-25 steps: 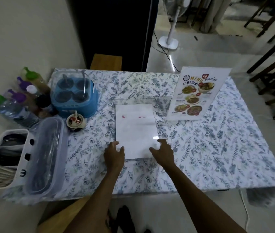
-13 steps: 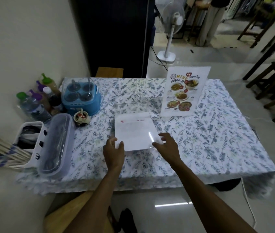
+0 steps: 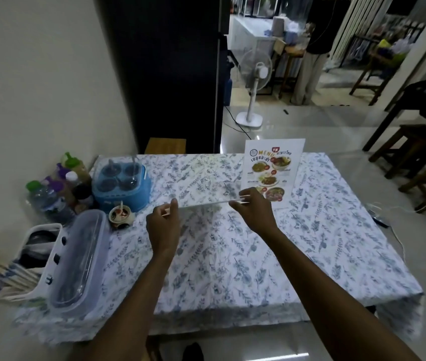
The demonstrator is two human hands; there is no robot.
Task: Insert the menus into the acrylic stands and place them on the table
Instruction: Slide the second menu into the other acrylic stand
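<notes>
Clear acrylic stand (image 3: 206, 183) — lifted off tablecloth, near-flat, near edge (image 3: 204, 203) showing white, over table middle. Second stand with colourful food menu (image 3: 271, 168) — upright at far edge, right of centre.

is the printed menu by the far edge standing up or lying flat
Standing up. The printed menu rises from the tablecloth, its whole face toward the camera.
</notes>
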